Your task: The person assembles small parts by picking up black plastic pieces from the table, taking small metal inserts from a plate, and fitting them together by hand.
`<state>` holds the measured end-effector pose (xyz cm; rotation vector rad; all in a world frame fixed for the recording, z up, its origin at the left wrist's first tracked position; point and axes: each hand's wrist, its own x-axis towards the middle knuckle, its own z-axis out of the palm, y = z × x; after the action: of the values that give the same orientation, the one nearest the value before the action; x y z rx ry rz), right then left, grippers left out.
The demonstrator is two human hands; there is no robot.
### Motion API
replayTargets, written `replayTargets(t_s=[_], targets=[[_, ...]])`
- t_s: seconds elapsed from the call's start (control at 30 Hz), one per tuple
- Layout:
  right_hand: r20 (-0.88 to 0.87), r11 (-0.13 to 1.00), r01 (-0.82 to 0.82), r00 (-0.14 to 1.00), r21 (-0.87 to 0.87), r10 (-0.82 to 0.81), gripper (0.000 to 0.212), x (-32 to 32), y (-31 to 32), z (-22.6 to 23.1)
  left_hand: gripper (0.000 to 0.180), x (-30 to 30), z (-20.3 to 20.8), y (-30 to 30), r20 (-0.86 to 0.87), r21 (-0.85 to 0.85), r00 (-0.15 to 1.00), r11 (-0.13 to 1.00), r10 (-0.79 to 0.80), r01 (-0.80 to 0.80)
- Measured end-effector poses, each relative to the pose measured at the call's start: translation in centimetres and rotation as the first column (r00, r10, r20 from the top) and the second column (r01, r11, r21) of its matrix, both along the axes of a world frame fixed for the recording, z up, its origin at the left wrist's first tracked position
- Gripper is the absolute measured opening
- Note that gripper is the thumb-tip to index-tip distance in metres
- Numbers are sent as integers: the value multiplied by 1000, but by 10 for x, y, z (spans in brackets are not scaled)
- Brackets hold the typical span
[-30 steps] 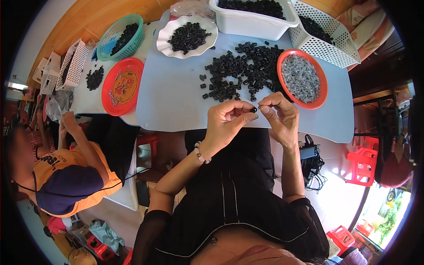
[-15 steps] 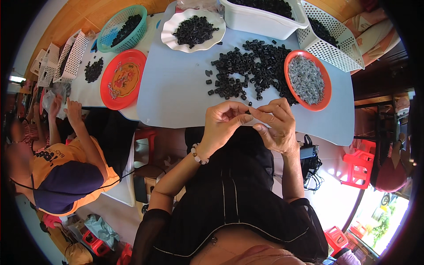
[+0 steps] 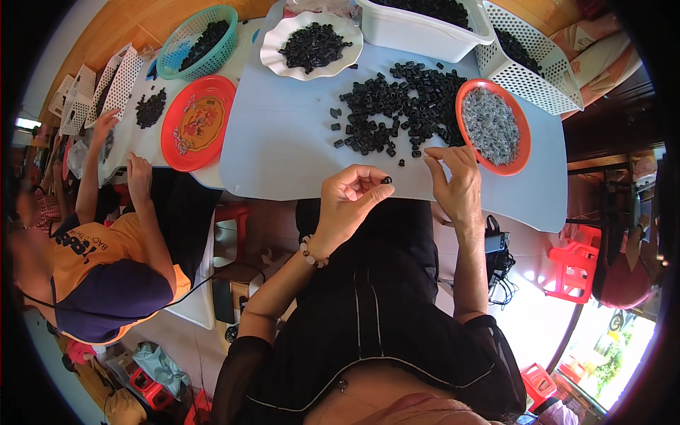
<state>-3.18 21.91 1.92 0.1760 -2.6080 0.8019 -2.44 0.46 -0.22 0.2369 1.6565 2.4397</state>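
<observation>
Between the thumb and fingertips of my left hand is a small black plastic piece, held over the near edge of the table. My right hand is apart from it, thumb and index finger spread, nothing visible between them. Its fingertips are close to an orange-red plate heaped with small clear plastic parts. Beyond both hands lies a loose pile of black plastic pieces, a few of them scattered at its near side.
A scalloped white dish of black pieces, a white tub and a perforated white basket line the far side. To the left, a co-worker in an orange and navy shirt sits by a red plate and a green basket.
My right hand has left the left hand's fingertips, moving right toward the orange-red plate with its fingers parting. The black piece stays in my left hand. The co-worker's hands have shifted.
</observation>
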Motion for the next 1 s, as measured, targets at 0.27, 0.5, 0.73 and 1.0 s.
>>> replayTargets(t_s=[0.27,0.5,0.73,1.0], targets=[[-34,987,-156,987,45,157,16,-5,-21,4,18,5,-1,-8,34,-15,999,1000,-1,1],[-21,980,-160,986,114,164,14,-5,-25,-5,18,6,1,-9,51,-25,999,1000,-5,6],[-62,987,-136,988,89,141,11,-4,-29,-6,17,7,0,-9,52,-30,999,1000,-4,6],[-48,991,-129,991,-41,127,12,2,-33,1,15,7,-1,-10,40,-13,999,1000,6,-5]])
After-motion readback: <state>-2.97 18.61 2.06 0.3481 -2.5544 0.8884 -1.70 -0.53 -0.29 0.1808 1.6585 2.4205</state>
